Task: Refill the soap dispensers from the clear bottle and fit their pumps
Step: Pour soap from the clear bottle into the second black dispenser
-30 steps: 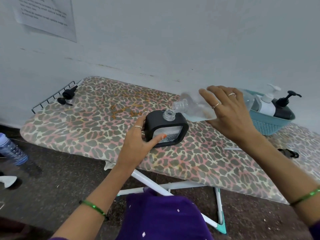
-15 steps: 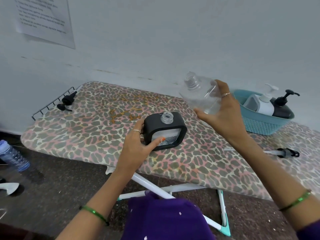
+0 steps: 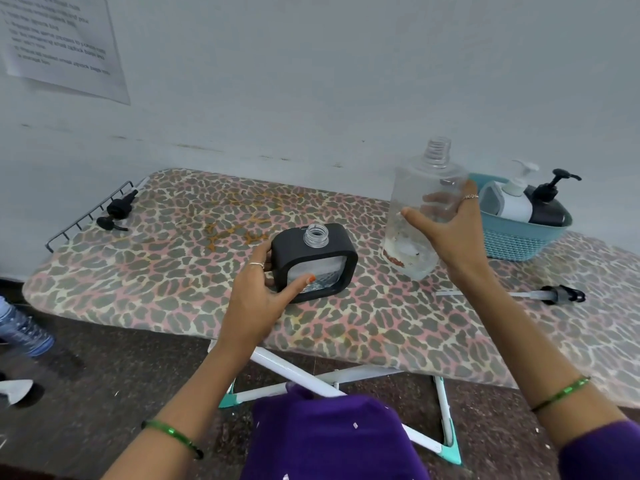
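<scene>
A black square soap dispenser (image 3: 313, 259) with an open clear neck stands in the middle of the leopard-print ironing board (image 3: 166, 271). My left hand (image 3: 258, 296) grips its left side, thumb across the clear front window. My right hand (image 3: 446, 233) holds the clear bottle (image 3: 420, 202) upright to the right of the dispenser, its open neck on top and a little liquid at the bottom. A black pump with a long tube (image 3: 550, 294) lies on the board at the right. Two more black pumps (image 3: 116, 211) lie at the far left.
A teal basket (image 3: 516, 244) at the back right holds a white dispenser (image 3: 512, 199) and a black dispenser (image 3: 549, 206), both with pumps on. A wire rack (image 3: 86, 213) ends the board's left. A blue bottle (image 3: 20, 329) stands on the floor at left.
The clear bottle was tipped over the dispenser's neck a second ago. My right hand has swung it upright and carried it to the right. My left hand has stayed on the dispenser.
</scene>
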A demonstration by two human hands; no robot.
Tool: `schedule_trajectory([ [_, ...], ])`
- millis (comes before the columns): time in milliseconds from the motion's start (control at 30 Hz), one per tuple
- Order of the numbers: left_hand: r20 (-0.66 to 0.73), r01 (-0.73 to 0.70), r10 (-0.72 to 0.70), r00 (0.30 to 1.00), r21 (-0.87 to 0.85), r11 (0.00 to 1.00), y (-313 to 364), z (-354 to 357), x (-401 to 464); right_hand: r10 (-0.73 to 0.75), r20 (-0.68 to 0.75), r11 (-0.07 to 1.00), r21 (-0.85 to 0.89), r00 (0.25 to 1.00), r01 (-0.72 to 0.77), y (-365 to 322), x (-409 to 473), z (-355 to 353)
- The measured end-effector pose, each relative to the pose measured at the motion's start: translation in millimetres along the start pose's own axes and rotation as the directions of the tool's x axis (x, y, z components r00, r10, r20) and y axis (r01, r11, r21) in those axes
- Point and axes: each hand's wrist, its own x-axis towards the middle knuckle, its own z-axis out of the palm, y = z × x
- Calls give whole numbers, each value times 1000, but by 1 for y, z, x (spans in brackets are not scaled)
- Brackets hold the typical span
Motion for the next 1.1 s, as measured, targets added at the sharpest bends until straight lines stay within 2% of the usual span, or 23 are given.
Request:
schedule_trajectory([
  [67, 41, 8, -8, 999, 9, 1000, 8, 15, 2, 33, -38, 999, 2, 999, -33, 15, -1, -15],
  [467, 14, -19, 18, 1000, 89, 996, 5, 9, 2, 71, -98, 996, 59, 993, -66, 33, -8, -14],
  [900, 1, -20, 20, 1000, 81, 997, 10, 9, 0, 88, -39, 996, 15, 995, -87, 29, -14, -16],
  [1100, 2, -15, 15, 1000, 68, 998, 9, 8, 0, 56, -59, 998, -23, 997, -58, 16, -18, -28],
])
